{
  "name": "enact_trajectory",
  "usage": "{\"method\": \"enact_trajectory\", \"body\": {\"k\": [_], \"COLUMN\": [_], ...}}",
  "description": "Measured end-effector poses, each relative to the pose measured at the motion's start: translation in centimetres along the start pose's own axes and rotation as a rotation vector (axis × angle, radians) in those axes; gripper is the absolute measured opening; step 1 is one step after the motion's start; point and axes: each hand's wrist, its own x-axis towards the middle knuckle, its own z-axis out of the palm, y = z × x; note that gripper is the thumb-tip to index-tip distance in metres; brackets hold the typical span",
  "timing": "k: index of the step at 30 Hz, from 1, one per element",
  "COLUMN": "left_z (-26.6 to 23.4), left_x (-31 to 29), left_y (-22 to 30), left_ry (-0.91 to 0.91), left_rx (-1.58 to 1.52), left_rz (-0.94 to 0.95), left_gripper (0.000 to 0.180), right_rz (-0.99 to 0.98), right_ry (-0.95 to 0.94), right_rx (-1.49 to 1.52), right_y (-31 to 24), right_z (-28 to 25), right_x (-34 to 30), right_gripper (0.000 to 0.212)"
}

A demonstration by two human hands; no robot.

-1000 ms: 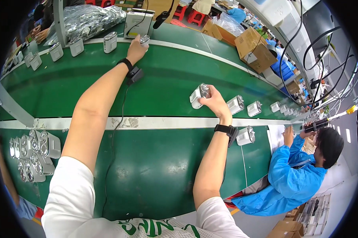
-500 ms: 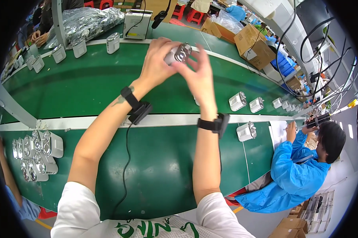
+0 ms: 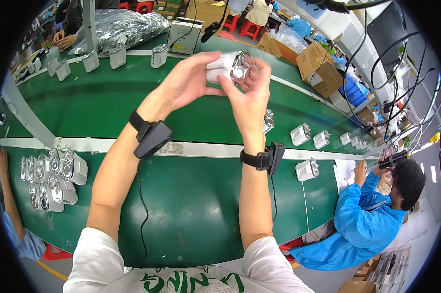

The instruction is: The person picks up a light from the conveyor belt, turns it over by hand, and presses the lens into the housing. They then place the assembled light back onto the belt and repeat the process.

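Note:
Above the belt, a white box-shaped unit with a shiny chrome twin-ring end point(image 3: 221, 67) lies tilted between my two hands. My right hand point(image 3: 252, 93) grips it, thumb on the near side and fingers curled around the chrome end. Around the white end curves my left hand point(image 3: 184, 83), thumb along the top and fingers below; part of its contact is hidden. Just past my right wrist, partly covered, stands another such unit point(image 3: 268, 120) on the green belt point(image 3: 98, 110).
Several like units point(image 3: 54, 178) are grouped on the near green table point(image 3: 201, 210) at left. One unit point(image 3: 307, 169) stands right of my right wrist. More line the belt. A white rail point(image 3: 201, 149) crosses between. A person in blue point(image 3: 357, 210) works at right. Thin cables hang from my wristbands.
The unit has turned, showing its chrome end more toward me. My left hand has opened somewhat and shifted left and lower. The view has moved slightly, uncovering the unit behind my right wrist.

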Motion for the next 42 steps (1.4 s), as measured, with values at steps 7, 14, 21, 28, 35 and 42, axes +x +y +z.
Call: {"method": "enact_trajectory", "body": {"k": [7, 14, 21, 28, 35, 42], "left_z": [2.5, 3.3, 2.8, 1.4, 2.4, 3.9], "left_x": [1.2, 1.6, 1.0, 1.1, 0.3, -0.6], "left_y": [-0.6, -1.5, -0.1, 0.3, 0.8, 1.1], "left_ry": [0.192, 0.429, 0.395, 0.530, 0.537, 0.548], "left_rx": [0.219, 0.175, 0.311, 1.188, 1.289, 1.384], "left_rz": [0.093, 0.280, 0.469, 1.043, 1.170, 1.160], "left_gripper": [0.059, 0.054, 0.069, 0.077, 0.075, 0.079], "right_rz": [-0.154, -0.284, -0.106, 0.150, 0.155, 0.183], "right_ry": [-0.048, -0.093, -0.037, -0.129, -0.110, -0.027], "right_rx": [-0.158, -0.367, 0.406, 0.338, 0.311, 0.314], "right_y": [2.1, 2.6, 0.1, -2.4, -4.4, -4.9], "right_z": [0.0, 0.4, 1.8, 0.2, 0.3, 0.6], "right_x": [0.0, -0.5, -0.4, -0.1, -0.5, -0.6], "right_gripper": [0.044, 0.044, 0.041, 0.065, 0.054, 0.052]}}
